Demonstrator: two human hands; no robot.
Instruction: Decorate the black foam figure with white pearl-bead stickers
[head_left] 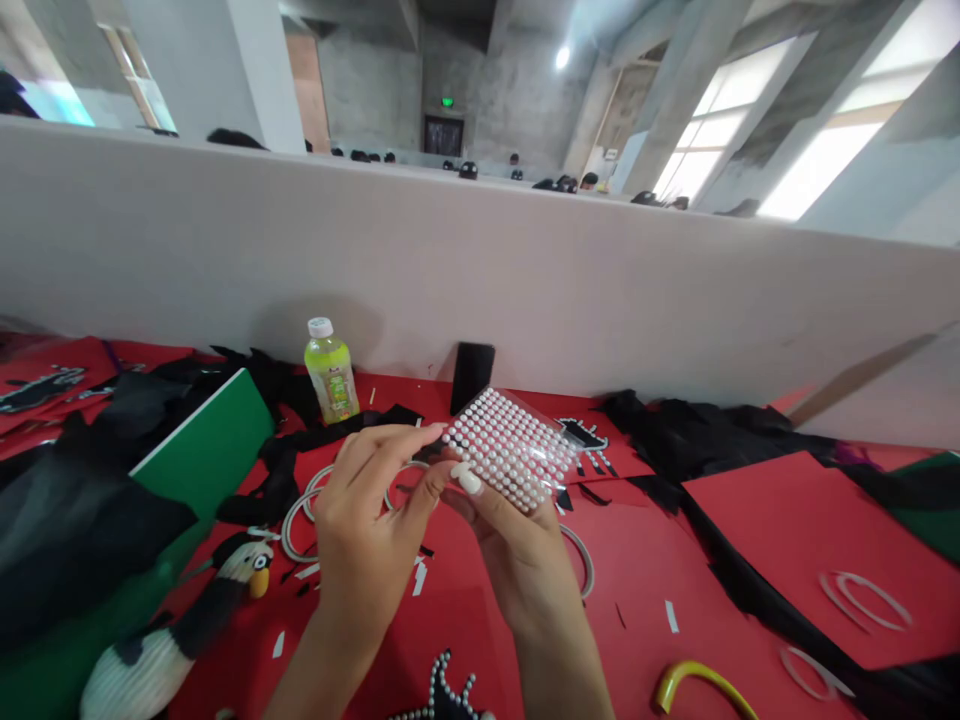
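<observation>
My right hand (517, 545) holds up a clear sheet of white pearl stickers (510, 448) above the red table, thumb pressed on its near edge. My left hand (367, 520) reaches in from the left, its thumb and forefinger pinching at the sheet's left corner. Whether a pearl is between those fingertips cannot be told. Below the hands lies a black cut-out shape edged with pearls (442, 695). White hoop rings (307, 505) lie on the table under my left hand.
A green drink bottle (330, 370) stands by the white partition wall (525, 280). A green board (206, 450), black felt scraps (697, 420), a penguin toy (187, 620), a yellow curved band (701, 685) and red sheets (795, 540) cover the table.
</observation>
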